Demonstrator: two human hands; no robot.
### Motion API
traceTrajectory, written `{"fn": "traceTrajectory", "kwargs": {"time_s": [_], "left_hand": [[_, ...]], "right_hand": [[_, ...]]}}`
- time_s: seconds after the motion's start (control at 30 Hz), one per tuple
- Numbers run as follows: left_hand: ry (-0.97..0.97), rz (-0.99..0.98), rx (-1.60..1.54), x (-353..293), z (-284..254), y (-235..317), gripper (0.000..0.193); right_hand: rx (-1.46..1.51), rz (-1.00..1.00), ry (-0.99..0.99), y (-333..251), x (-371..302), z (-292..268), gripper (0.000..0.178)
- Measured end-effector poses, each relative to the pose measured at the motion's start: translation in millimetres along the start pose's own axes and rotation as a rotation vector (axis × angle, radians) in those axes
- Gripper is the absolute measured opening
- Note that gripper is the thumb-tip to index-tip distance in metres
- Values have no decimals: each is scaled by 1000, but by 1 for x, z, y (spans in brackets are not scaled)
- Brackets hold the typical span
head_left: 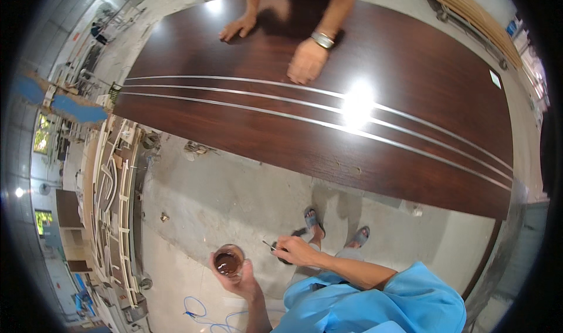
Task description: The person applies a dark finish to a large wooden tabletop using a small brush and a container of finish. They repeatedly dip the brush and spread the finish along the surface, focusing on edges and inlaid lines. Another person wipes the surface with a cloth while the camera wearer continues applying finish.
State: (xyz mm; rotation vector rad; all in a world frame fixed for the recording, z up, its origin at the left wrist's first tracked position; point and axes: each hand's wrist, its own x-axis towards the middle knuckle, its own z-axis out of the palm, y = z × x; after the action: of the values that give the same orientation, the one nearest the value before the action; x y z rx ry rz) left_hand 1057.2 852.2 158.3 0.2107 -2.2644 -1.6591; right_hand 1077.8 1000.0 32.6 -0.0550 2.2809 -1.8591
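Observation:
My left hand is wrapped round a small clear cup with dark brown liquid in it. To its right, my right hand pinches a thin stick-like tool, its end pointing toward the cup but apart from it; the tool's exact kind is too small to tell. Beyond both hands lies a large, glossy dark brown wood-grain panel, crossed by three silvery strips. Neither of my hands touches it.
Across the panel, a co-worker's hand rests on its surface; the other hand, below a wristwatch, is over it. Long trim pieces are stacked at left. A blue hose lies on the floor. Boards stand far right.

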Motion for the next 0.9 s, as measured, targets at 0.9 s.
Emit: {"fn": "traceTrajectory", "kwargs": {"time_s": [0.9], "left_hand": [[-201, -197, -395, 19, 94, -25, 80]], "right_hand": [[900, 180, -40, -65, 8, -80, 28]]}}
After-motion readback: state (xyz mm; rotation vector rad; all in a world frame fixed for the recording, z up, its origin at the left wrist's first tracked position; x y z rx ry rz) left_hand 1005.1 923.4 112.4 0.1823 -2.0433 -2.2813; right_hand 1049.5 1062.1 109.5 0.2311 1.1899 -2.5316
